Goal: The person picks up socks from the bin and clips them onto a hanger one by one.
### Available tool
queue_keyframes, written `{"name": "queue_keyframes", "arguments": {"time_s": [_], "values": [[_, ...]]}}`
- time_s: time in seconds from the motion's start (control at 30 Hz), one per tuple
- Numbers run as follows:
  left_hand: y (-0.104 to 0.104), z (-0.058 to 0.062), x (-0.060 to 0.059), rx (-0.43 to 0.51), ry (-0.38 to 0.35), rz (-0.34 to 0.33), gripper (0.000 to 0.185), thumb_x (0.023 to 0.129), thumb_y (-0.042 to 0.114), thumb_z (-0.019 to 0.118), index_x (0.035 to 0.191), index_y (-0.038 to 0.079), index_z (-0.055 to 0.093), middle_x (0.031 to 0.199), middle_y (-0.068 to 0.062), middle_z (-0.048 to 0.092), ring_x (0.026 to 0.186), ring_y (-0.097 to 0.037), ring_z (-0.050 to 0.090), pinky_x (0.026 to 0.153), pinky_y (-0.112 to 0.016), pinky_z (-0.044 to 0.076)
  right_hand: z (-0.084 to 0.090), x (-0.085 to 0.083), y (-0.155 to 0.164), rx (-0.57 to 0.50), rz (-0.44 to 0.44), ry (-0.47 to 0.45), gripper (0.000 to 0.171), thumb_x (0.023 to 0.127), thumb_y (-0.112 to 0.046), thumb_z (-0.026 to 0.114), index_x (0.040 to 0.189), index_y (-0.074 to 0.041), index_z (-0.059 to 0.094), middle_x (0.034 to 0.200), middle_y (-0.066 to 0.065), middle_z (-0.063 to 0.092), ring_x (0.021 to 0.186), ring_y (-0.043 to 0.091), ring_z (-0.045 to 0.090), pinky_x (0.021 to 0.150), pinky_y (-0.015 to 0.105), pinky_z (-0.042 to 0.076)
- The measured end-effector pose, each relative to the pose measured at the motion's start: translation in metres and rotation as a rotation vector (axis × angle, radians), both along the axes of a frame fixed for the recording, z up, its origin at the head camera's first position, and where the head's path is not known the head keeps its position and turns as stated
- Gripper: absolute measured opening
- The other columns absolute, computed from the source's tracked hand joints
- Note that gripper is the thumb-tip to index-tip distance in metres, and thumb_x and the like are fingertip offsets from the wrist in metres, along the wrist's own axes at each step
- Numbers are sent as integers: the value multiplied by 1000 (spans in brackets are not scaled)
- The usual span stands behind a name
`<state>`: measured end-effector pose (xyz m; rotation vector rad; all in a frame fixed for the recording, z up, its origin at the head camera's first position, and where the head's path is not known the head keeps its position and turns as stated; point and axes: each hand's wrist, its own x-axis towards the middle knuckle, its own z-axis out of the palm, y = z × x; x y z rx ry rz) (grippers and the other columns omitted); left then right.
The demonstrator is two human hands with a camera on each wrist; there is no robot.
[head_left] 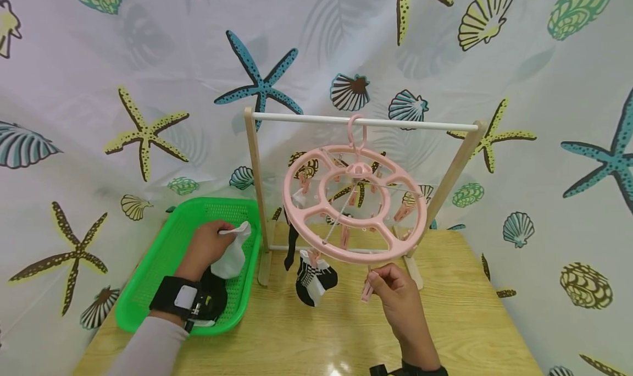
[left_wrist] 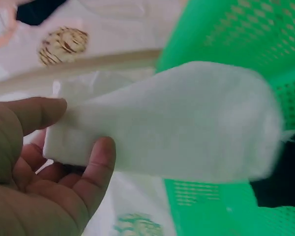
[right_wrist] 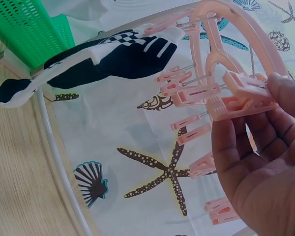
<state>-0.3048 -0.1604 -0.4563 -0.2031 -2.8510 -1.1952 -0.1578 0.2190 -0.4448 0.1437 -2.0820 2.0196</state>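
Observation:
My left hand (head_left: 205, 249) pinches a white sock (head_left: 231, 260) by its cuff above the green basket (head_left: 131, 304); in the left wrist view the sock (left_wrist: 187, 125) stretches away from thumb and fingers. A pink round clip hanger (head_left: 289, 211) hangs by its hook from a white bar. My right hand (head_left: 398, 296) holds one pink clothespin (head_left: 367, 292) at the hanger's near side, between thumb and fingers in the right wrist view. A black-and-white patterned sock (head_left: 306, 285) hangs from a clip at the front left. Behind it dangles a dark sock (head_left: 292, 247).
Dark pieces (head_left: 216, 293) lie in the basket. The stand has wooden posts (head_left: 255, 172) and a white top bar (head_left: 301, 118). Several unused clothespins (right_wrist: 201, 164) hang below the ring. The wooden table (head_left: 460, 310) meets a wall cloth patterned with shells and starfish.

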Motion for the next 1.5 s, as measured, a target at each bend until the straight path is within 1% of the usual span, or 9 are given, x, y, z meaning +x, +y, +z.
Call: {"name": "queue_keyframes", "arguments": {"time_s": [0.17, 0.33, 0.57, 0.7, 0.83, 0.93, 1.03, 1.23, 1.5], "values": [[20, 10, 30, 46, 100, -50, 24, 98, 14, 63, 117, 0, 68, 110, -20, 66, 72, -22, 58, 56, -35, 44, 1, 1, 0, -4, 6, 6, 23, 100, -8, 60, 97, 15, 56, 86, 24, 61, 68, 19, 65, 70, 31, 56], [46, 19, 60, 50, 178, -119, 17, 94, 9, 68, 110, 3, 72, 105, -12, 66, 78, -20, 62, 62, -33, 49, 3, 1, -1, -8, 1, 13, 24, 100, -9, 59, 97, 14, 56, 83, 13, 64, 68, 19, 65, 69, 32, 57], [76, 24, 95, 86, 206, -218, 13, 90, 4, 73, 102, 8, 71, 96, 0, 68, 84, -14, 65, 70, -29, 54, 2, 1, -2, -7, -11, 0, 24, 99, -10, 61, 96, 13, 56, 82, 11, 65, 68, 20, 65, 70, 32, 57], [90, 23, 113, 116, 260, -288, 14, 88, 3, 74, 95, 14, 70, 92, 6, 66, 82, -11, 65, 71, -29, 55, 2, 2, -3, -10, -25, 3, 20, 99, -8, 61, 95, 11, 57, 81, 10, 65, 68, 20, 65, 69, 32, 57], [108, 16, 129, 165, 248, -382, 11, 90, 6, 72, 96, 15, 69, 93, 6, 65, 85, -11, 65, 73, -29, 56, 2, 4, -4, -19, -20, 10, 18, 99, -6, 60, 95, 11, 58, 80, 12, 64, 67, 20, 65, 69, 32, 57], [122, 11, 137, 212, 179, -447, 7, 93, 8, 70, 98, 13, 69, 95, 3, 66, 86, -9, 64, 74, -27, 55, 2, 4, -6, -22, 0, 19, 19, 99, -6, 60, 95, 13, 57, 80, 14, 64, 67, 19, 65, 69, 31, 57], [134, 8, 141, 262, 129, -470, 6, 93, 8, 69, 99, 12, 69, 96, 0, 66, 85, -9, 64, 73, -26, 55, 2, 4, -6, -15, 9, 28, 20, 99, -6, 60, 95, 14, 57, 81, 15, 63, 68, 18, 65, 69, 31, 57], [155, 8, 139, 299, 133, -447, 8, 92, 7, 70, 97, 13, 70, 97, 0, 66, 85, -8, 64, 73, -24, 54, 4, 3, -7, -8, -23, 25, 20, 98, -5, 61, 94, 14, 58, 83, 17, 63, 70, 18, 65, 69, 30, 57], [170, 5, 144, 305, 110, -421, 8, 90, 4, 71, 94, 11, 71, 96, 1, 67, 87, -10, 63, 72, -24, 54, 3, 5, -11, -22, -23, -7, 23, 98, -8, 62, 95, 14, 58, 82, 10, 63, 71, 17, 64, 71, 30, 56]]}}
